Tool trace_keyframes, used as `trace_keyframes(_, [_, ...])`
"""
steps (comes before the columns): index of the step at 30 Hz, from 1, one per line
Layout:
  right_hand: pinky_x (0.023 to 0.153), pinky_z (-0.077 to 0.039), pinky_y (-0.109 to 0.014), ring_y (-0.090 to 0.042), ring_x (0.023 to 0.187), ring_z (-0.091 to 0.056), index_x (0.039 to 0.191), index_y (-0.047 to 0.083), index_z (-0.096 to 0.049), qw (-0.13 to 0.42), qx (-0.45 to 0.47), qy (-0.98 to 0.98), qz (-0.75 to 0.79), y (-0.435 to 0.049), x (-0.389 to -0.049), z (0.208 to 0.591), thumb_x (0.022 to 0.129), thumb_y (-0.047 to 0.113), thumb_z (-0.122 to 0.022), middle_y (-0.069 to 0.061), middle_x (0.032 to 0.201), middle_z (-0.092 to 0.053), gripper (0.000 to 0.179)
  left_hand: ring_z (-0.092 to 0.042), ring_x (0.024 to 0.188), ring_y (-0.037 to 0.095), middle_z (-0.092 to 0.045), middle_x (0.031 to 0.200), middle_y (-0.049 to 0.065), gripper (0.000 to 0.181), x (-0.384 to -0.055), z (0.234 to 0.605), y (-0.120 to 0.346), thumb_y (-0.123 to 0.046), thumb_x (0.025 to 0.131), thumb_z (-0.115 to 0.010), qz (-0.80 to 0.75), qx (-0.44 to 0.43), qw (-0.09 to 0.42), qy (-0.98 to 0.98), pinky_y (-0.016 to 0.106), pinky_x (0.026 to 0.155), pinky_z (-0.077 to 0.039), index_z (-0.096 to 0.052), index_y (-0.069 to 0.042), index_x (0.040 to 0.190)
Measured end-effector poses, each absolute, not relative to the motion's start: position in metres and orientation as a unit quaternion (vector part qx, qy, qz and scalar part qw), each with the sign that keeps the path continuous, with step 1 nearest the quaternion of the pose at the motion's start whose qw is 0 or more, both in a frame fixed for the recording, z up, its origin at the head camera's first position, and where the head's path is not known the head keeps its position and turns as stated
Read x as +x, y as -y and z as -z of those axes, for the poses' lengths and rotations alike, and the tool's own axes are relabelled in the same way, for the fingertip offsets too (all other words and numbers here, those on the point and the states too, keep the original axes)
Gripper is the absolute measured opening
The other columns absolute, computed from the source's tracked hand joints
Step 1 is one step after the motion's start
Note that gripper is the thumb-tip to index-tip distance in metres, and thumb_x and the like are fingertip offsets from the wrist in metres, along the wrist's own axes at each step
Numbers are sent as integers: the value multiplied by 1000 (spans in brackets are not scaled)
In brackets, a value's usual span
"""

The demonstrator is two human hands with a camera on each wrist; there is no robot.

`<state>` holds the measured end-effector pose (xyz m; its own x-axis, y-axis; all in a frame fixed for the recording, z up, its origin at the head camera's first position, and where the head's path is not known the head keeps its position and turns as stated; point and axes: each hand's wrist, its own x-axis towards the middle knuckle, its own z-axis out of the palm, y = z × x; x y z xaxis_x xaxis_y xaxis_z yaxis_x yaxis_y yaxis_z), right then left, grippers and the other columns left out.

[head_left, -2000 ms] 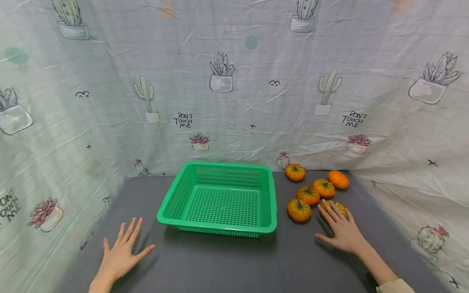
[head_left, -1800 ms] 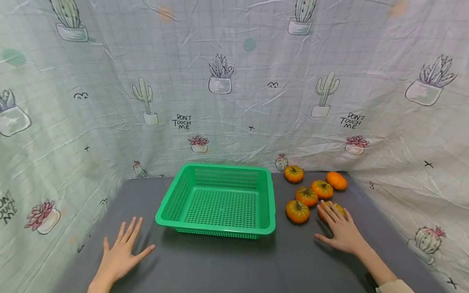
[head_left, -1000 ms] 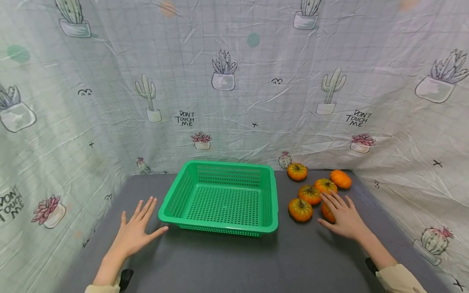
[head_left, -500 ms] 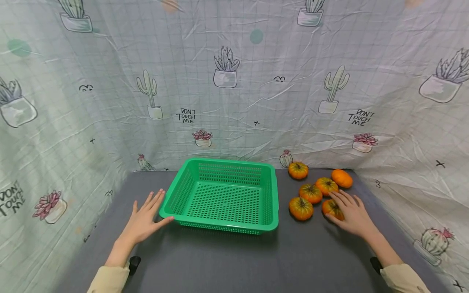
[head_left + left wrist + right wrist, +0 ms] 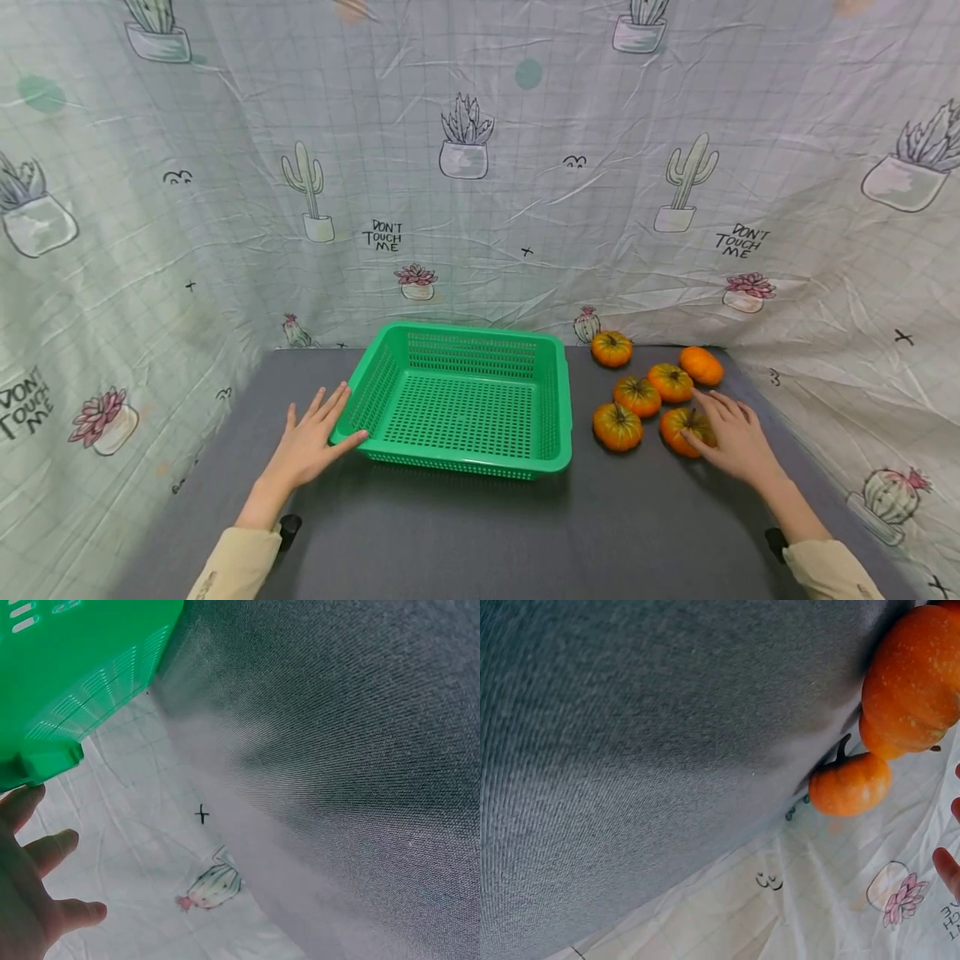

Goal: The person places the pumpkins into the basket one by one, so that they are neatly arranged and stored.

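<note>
My left hand (image 5: pixel 303 446) is at the near left corner of a green plastic basket (image 5: pixel 465 457), with fingers spread and straight. In the left wrist view, one fingertip meets the basket's rim (image 5: pixel 52 761). My right hand (image 5: pixel 738 442) hovers at the right side of a small orange pumpkin (image 5: pixel 677 429), thumb and fingers apart on either side of its top. The right wrist view shows that pumpkin (image 5: pixel 911 682) large and a few fingertips (image 5: pixel 949 874) at the right edge; whether they touch it I cannot tell. Neither hand grips anything.
Several more small pumpkins sit on the dark grey table (image 5: pixel 480 542) right of the basket, among them a front one (image 5: pixel 617 427), a back one (image 5: pixel 611 349) and a smoother one (image 5: pixel 702 366) at far right. A cactus-print cloth (image 5: pixel 480 208) borders the back and sides.
My left hand has moved forward and right, up to the basket's corner. My right hand has shifted slightly right, uncovering more of the pumpkin, and its fingers are less spread. Basket and pumpkins stay put.
</note>
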<state>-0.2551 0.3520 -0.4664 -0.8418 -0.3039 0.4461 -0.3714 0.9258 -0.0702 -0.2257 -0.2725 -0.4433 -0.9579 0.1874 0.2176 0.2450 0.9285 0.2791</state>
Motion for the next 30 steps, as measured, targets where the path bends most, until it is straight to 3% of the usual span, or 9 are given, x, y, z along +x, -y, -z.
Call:
trace_keyframes(9, [88,-26,-57,-40,113,-38,126,0,-46,217,158,960,-74,-359,-255,471,78,39,-64,-23,123,-49,64,-10,137,36,-13,151,5,84,-229,443,271,-59,80,-50,145,-115,94,978,69,99,-1,-18,-15,144])
trace_keyframes(17, [84,-27,-57,-41,112,-37,126,-2,-45,185,138,969,-87,-362,-255,476,80,44,-61,-24,124,-47,67,-13,137,36,-14,150,12,82,-230,446,267,-56,82,-49,150,-125,110,975,68,100,-3,-21,-7,143])
trace_keyframes(30, [83,-26,-58,-41,109,-38,126,-2,-45,138,118,979,-95,-363,-257,479,80,50,-58,-25,118,-50,71,-10,138,34,-14,151,9,83,-232,449,268,-56,83,-49,149,-125,106,975,68,99,-3,-16,-12,145])
